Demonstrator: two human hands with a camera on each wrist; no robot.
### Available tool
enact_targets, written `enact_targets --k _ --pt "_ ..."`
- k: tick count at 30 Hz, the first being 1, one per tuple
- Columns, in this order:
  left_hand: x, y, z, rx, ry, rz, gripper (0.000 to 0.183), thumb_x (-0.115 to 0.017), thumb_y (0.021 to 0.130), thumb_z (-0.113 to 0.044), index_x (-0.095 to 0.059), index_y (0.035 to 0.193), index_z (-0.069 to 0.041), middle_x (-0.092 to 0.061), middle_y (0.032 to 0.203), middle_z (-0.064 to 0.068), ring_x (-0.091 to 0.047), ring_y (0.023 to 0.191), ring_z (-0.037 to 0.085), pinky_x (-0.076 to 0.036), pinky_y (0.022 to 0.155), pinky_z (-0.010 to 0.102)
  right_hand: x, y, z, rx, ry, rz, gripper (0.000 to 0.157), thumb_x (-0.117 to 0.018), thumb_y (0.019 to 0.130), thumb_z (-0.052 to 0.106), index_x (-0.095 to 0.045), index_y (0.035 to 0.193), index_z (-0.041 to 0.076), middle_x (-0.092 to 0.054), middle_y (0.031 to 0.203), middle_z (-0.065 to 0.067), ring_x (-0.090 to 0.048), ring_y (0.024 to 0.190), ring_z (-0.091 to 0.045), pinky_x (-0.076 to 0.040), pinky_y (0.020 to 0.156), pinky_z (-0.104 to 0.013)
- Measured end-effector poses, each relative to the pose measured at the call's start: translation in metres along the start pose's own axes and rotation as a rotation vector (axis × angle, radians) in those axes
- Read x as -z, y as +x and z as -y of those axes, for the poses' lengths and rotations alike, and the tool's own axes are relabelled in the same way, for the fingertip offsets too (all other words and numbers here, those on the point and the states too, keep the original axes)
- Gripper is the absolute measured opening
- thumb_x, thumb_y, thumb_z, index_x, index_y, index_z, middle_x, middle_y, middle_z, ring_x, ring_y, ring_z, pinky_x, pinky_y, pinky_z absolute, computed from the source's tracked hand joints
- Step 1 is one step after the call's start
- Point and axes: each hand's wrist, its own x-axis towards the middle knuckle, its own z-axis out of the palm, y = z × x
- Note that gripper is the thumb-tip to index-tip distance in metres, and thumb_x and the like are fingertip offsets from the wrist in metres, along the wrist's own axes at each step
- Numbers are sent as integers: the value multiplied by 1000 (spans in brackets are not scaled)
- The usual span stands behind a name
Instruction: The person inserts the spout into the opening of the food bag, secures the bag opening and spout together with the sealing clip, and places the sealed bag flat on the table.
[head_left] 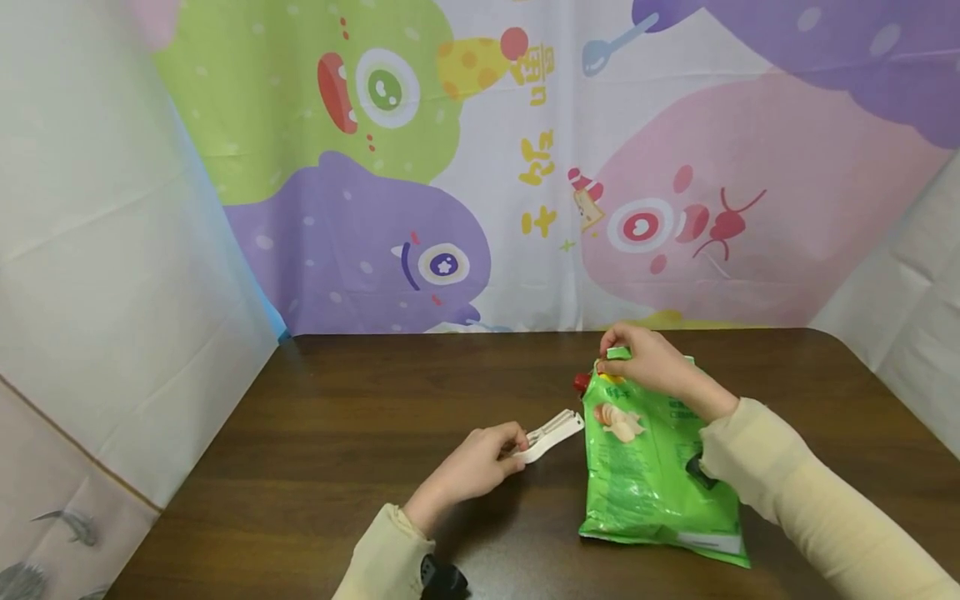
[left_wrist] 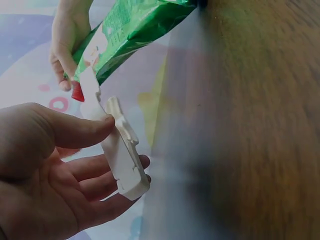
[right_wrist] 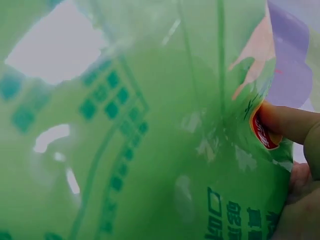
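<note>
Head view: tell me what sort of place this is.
Probably a makeshift, curtained-off indoor workspace: a dark brown wood-grain table stands before a white fabric backdrop printed with colourful cartoon monsters, with a pale cloth sheet hanging on the left.

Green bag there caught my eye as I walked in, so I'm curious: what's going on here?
A person's right-hand grip holds the green bag near its top edge, over the brown table. The left-hand grip pinches a white piece that looks like a bag clip, its far end pointing toward the bag's side. At this moment the white piece is not fastened across the bag's top; whether its tip touches the bag is hard to tell.
</note>
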Motion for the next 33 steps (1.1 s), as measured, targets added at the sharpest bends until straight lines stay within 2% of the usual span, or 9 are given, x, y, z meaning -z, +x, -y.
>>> enact_targets --k 6,12,18,23,33 --pt "0 3 -6 6 -53 -21 15 -60 78 -12 -49 83 -20 -59 81 -6 -52 69 5 -39 59 19 -2 2 0 33 43 -1 17 -63 76 23 -51 84 14 -54 91 -2 -49 96 -22 -38 71 -34" --pt "-2 6 -12 1 -114 -54 14 -59 78 -10 -50 85 -18 -60 74 -4 -52 65 8 -39 56 20 -6 2 5 41 57 -11 20 -65 74 24 -51 83 13 -55 90 -3 -50 94 -22 -37 69 -34" --pt "-4 9 -14 18 -180 -81 13 -58 79 -9 -51 85 -18 -59 73 -2 -53 64 11 -39 54 20 -6 2 10 23 48 -22 23 -67 72 26 -51 82 13 -55 87 -2 -47 78 -18 -35 64 -31" --pt "-5 13 -18 44 -233 -92 14 -58 79 -9 -51 87 -17 -59 74 -1 -52 63 11 -39 51 20 -8 5 10 43 83 -21 25 -68 71 27 -51 81 12 -55 83 -2 -46 73 -17 -36 63 -30" --pt "-9 19 -26 83 -383 -129 13 -57 79 -5 -51 86 -14 -58 82 4 -52 61 8 -41 46 21 -10 6 13 40 198 10 16 -64 75 13 -51 81 7 -54 77 -6 -42 63 -19 -37 56 -29"
